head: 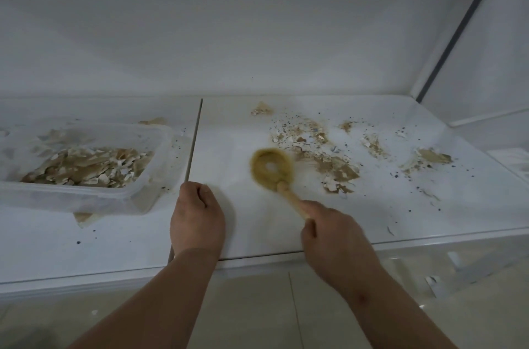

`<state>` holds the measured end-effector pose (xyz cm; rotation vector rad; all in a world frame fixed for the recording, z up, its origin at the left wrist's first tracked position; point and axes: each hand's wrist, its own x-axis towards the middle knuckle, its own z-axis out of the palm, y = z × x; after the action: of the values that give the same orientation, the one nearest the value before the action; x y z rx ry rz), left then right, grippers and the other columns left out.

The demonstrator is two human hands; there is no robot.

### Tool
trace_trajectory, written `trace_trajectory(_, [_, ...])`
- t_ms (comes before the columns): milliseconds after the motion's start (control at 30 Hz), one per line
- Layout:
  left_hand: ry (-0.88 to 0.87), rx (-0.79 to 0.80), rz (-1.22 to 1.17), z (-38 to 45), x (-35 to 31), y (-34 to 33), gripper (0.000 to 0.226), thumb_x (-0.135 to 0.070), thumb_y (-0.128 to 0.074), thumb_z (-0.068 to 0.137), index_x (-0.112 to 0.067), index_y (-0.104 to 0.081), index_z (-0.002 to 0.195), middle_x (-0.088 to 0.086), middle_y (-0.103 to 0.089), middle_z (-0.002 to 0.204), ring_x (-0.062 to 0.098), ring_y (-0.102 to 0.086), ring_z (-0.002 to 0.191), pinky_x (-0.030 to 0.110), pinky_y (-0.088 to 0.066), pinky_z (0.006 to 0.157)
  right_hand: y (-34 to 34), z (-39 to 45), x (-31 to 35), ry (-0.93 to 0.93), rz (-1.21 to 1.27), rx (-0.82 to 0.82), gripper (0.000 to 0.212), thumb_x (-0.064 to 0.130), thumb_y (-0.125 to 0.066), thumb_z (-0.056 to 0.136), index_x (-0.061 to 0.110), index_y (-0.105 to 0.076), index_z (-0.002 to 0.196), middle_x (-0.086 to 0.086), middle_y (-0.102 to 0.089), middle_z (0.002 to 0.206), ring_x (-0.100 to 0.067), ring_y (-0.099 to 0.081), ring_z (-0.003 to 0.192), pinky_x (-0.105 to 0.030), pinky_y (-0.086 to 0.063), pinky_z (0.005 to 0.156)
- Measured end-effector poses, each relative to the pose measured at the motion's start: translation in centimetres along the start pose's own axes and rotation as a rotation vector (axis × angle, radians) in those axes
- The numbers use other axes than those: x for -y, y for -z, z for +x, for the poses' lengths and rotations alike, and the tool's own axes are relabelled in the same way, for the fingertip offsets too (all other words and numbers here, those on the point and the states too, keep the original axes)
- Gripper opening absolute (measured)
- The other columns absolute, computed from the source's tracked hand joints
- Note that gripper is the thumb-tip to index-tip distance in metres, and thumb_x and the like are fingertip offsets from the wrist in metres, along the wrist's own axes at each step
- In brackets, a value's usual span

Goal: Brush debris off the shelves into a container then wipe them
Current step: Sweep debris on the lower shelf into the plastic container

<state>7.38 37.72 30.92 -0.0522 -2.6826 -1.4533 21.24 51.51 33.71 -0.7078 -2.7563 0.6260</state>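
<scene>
1. Head view shows the white shelf (286, 234) as your largest surface. Its front edge runs just behind your wrists, so anything pushed toward you can drop to the floor.
2. Left of the dark seam (194, 139), your clear plastic container (148, 194) sits on the shelf, already holding a good heap of flakes. I judge the brushing well begun but not finished.
3. Right of the seam, the debris (337, 165) lies scattered from the brush out toward the right wall, with fine dark specks around it. All of that remains to be swept, and no wiping shows yet.
4. Between the seam and the debris there is a bare strip, your open lane toward the container; the container's rim stands above the shelf, so the sweepings must be lifted over it.
5. Your right hand (332, 234) has its fingers curled round the wooden handle of the round brush (270, 167), blurred, at the debris's left edge.
6. Your left hand (197, 220) rests on the seam, fingers curled under; I cannot tell whether it grips anything.
</scene>
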Motion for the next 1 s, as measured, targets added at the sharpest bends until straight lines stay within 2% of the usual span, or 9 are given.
trace_trajectory(67, [0.002, 0.007, 0.009, 0.1, -0.1, -0.1, 0.023, -0.027, -0.031, 0.101, -0.013, -0.046, 0.09, -0.003, -0.049, 0.072, 0.023, -0.045, 0.068, 0.033, -0.036, 0.066, 1.7, -0.3, -1.9, -0.114, -0.014, -0.052, 0.041, 0.022, -0.04, 0.096, 0.028, -0.051, 0.134, 0.004, -0.061, 0.079, -0.011, -0.059, 0.067, -0.031, -0.051, 0.064])
trace_trajectory(133, [0.005, 0.007, 0.021, 0.2, -0.3, -0.3, 0.023, -0.027, -0.03, 0.101, -0.013, -0.045, 0.091, -0.004, -0.046, 0.071, 0.024, -0.045, 0.07, 0.033, -0.035, 0.067, 2.6, -0.8, -2.7, -0.147, -0.008, -0.118, 0.043, 0.021, -0.039, 0.096, 0.029, -0.05, 0.137, 0.005, -0.06, 0.078, -0.008, -0.057, 0.066, -0.029, -0.049, 0.063])
trace_trajectory(200, [0.01, 0.001, 0.03, 0.1, -0.5, -0.4, 0.023, -0.028, -0.029, 0.101, -0.014, -0.045, 0.092, -0.005, -0.044, 0.07, 0.025, -0.045, 0.072, 0.034, -0.035, 0.068, 2.4, -1.6, -1.7, -0.076, 0.036, -0.131, 0.044, 0.021, -0.038, 0.096, 0.032, -0.048, 0.138, 0.005, -0.057, 0.079, -0.008, -0.055, 0.067, -0.029, -0.048, 0.063])
trace_trajectory(333, [0.012, -0.022, 0.03, 0.0, -0.5, -0.4, 0.022, -0.027, -0.03, 0.101, -0.013, -0.044, 0.091, -0.004, -0.043, 0.07, 0.026, -0.045, 0.073, 0.034, -0.034, 0.068, 0.5, -4.0, 0.1, 0.093, 0.086, 0.018, 0.042, 0.024, -0.038, 0.095, 0.036, -0.045, 0.135, 0.005, -0.053, 0.08, -0.012, -0.054, 0.072, -0.032, -0.048, 0.065])
trace_trajectory(467, [0.032, -0.046, -0.001, -0.3, -1.1, -0.4, 0.022, -0.025, -0.031, 0.101, -0.012, -0.046, 0.091, -0.003, -0.043, 0.072, 0.024, -0.044, 0.074, 0.034, -0.032, 0.068, 2.0, -4.7, -3.3, -0.037, 0.054, -0.026, 0.045, 0.02, -0.038, 0.094, 0.037, -0.048, 0.135, 0.005, -0.053, 0.076, -0.011, -0.053, 0.069, -0.03, -0.047, 0.063])
trace_trajectory(567, [0.0, -0.041, -0.039, -1.3, -2.5, -1.7, 0.018, -0.021, -0.034, 0.1, -0.013, -0.047, 0.09, -0.008, -0.042, 0.071, 0.014, -0.04, 0.064, 0.031, -0.03, 0.065, 4.1, -4.9, -5.8, -0.146, 0.019, -0.097, 0.046, 0.016, -0.038, 0.093, 0.035, -0.052, 0.133, 0.004, -0.055, 0.074, -0.011, -0.053, 0.068, -0.03, -0.047, 0.061])
trace_trajectory(667, [-0.057, 0.017, -0.069, -2.7, -4.2, -3.9, 0.017, -0.02, -0.035, 0.099, -0.012, -0.048, 0.092, -0.005, -0.048, 0.076, 0.015, -0.045, 0.066, 0.03, -0.032, 0.064, 4.3, -5.2, -5.5, -0.047, 0.041, -0.133, 0.044, 0.019, -0.039, 0.094, 0.033, -0.053, 0.133, 0.004, -0.051, 0.071, -0.01, -0.051, 0.064, -0.026, -0.04, 0.055])
trace_trajectory(800, [-0.088, 0.066, -0.075, -3.9, -5.0, -6.0, 0.017, -0.021, -0.036, 0.099, -0.013, -0.049, 0.091, -0.001, -0.052, 0.083, 0.018, -0.047, 0.073, 0.029, -0.032, 0.065, 3.0, -6.2, -4.7, 0.071, 0.073, 0.007, 0.053, 0.032, -0.026, 0.086, 0.041, -0.04, 0.136, 0.007, -0.047, 0.076, -0.014, -0.052, 0.071, -0.031, -0.046, 0.062])
trace_trajectory(1000, [0.003, 0.032, -0.033, -3.9, -4.7, -6.8, 0.018, -0.02, -0.033, 0.099, -0.012, -0.048, 0.093, 0.002, -0.051, 0.083, 0.024, -0.046, 0.077, 0.032, -0.032, 0.068, 5.7, -4.4, -9.5, -0.117, 0.001, -0.127, 0.044, 0.017, -0.038, 0.094, 0.032, -0.052, 0.132, 0.003, -0.055, 0.074, -0.013, -0.054, 0.069, -0.033, -0.048, 0.064])
